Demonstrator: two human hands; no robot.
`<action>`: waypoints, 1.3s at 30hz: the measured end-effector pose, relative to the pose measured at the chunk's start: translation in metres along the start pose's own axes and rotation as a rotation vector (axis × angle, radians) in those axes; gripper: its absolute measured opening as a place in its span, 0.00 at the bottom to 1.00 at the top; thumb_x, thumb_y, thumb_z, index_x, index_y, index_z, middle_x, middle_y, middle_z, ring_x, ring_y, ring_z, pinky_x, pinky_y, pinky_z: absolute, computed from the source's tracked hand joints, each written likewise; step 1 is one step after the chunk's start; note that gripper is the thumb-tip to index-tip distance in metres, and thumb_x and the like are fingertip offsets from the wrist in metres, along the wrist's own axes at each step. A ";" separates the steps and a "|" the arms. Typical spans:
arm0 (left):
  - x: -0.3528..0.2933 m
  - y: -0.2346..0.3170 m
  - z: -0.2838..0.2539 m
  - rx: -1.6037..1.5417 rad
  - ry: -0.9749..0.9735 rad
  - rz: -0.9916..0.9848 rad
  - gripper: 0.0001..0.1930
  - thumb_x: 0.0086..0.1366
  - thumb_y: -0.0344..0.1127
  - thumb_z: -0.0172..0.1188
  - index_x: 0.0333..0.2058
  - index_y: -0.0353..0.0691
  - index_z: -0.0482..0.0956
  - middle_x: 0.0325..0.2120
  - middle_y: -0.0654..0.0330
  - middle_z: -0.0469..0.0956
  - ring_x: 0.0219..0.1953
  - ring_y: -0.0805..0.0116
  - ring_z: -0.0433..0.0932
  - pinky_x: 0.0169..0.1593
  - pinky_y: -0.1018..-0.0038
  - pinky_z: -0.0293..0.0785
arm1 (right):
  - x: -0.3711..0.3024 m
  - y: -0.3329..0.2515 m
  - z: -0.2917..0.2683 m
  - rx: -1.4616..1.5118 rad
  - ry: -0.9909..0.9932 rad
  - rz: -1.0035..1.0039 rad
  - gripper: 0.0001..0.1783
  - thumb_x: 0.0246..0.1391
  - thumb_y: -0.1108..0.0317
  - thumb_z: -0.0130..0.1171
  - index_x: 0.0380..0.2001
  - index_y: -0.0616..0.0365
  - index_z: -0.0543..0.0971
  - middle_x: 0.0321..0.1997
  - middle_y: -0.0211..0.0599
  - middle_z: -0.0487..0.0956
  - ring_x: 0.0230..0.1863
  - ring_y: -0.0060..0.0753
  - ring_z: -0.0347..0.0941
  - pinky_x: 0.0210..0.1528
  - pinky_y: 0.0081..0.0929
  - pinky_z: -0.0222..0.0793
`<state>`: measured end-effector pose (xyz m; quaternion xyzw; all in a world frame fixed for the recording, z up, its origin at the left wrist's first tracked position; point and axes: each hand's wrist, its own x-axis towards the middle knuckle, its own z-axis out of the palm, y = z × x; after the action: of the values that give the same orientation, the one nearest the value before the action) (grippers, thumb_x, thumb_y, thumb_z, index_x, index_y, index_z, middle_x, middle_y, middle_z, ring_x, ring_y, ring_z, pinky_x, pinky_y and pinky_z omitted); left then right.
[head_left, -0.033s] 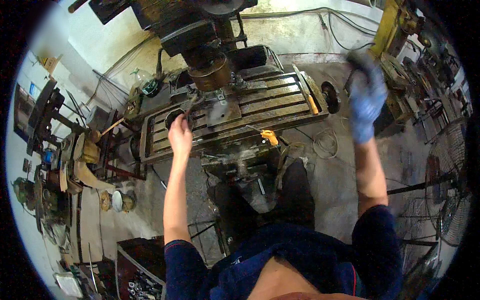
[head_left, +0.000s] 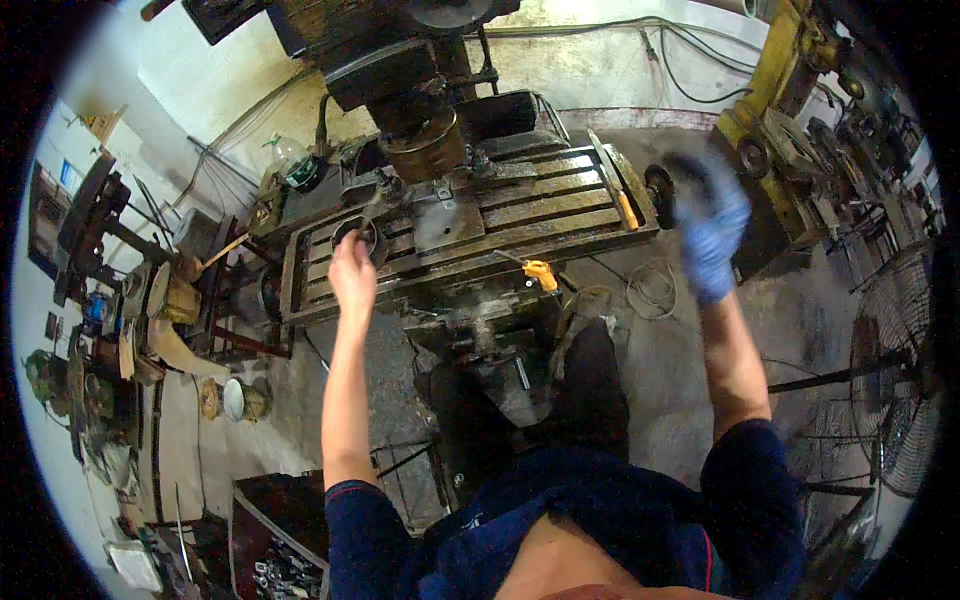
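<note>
My bare left hand reaches over the left end of the slotted machine table. Its fingers are bent together at a dark round pot there; a slim blurred thing rises beside them, too unclear to name. On the right, my right hand wears a blue glove with dark fingers and is smeared by motion. It is close to the dark handwheel at the table's right end; whether they touch cannot be seen. Between my hands, a metal block sits on the table below the round brown machine head.
A file with an orange handle lies across the table's right end. A yellow air gun hangs at the front edge, with a coiled hose on the floor. A clear bottle stands behind left; a fan is at right.
My right hand has come down and a little left, nearer the handwheel. My left hand has shifted slightly left, uncovering more of the round pot.
</note>
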<state>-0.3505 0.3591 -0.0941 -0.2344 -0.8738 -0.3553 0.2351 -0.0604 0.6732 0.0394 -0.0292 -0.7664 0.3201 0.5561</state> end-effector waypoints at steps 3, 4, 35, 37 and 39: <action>0.008 -0.028 -0.016 0.120 0.044 -0.034 0.13 0.60 0.33 0.48 0.42 0.36 0.73 0.35 0.47 0.75 0.38 0.48 0.74 0.41 0.62 0.69 | -0.086 0.044 0.034 0.189 -0.375 0.546 0.14 0.44 0.69 0.61 0.37 0.61 0.77 0.33 0.33 0.78 0.36 0.23 0.72 0.40 0.21 0.68; 0.009 -0.048 -0.022 0.150 0.086 -0.036 0.13 0.60 0.34 0.47 0.43 0.37 0.73 0.35 0.47 0.75 0.38 0.48 0.74 0.41 0.61 0.69 | -0.110 0.056 0.050 0.219 -0.460 0.676 0.15 0.45 0.66 0.62 0.36 0.62 0.77 0.33 0.32 0.78 0.37 0.24 0.72 0.40 0.21 0.68; -0.109 -0.011 -0.075 -0.386 -0.021 -0.350 0.16 0.62 0.36 0.47 0.42 0.29 0.74 0.38 0.45 0.74 0.36 0.54 0.72 0.40 0.63 0.69 | -0.116 0.063 0.059 -0.080 -0.430 0.605 0.26 0.37 0.50 0.61 0.37 0.57 0.73 0.32 0.48 0.76 0.34 0.48 0.73 0.35 0.38 0.69; -0.132 -0.026 -0.064 -0.536 -0.230 -0.524 0.17 0.61 0.35 0.47 0.45 0.31 0.72 0.36 0.46 0.75 0.33 0.59 0.73 0.37 0.64 0.70 | -0.126 0.047 0.064 -0.127 -0.674 0.460 0.24 0.37 0.47 0.59 0.30 0.57 0.75 0.25 0.48 0.76 0.27 0.50 0.73 0.29 0.40 0.68; -0.158 -0.082 -0.035 -0.795 -0.420 -0.330 0.17 0.60 0.33 0.49 0.47 0.32 0.69 0.36 0.46 0.73 0.31 0.59 0.72 0.37 0.65 0.71 | -0.143 0.019 0.074 -0.228 -1.134 0.297 0.20 0.33 0.50 0.58 0.20 0.58 0.77 0.22 0.49 0.76 0.26 0.51 0.72 0.28 0.41 0.68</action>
<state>-0.2666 0.2433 -0.2051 -0.2310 -0.7244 -0.6395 -0.1139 -0.0766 0.5976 -0.1027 -0.0202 -0.9609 0.2760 0.0027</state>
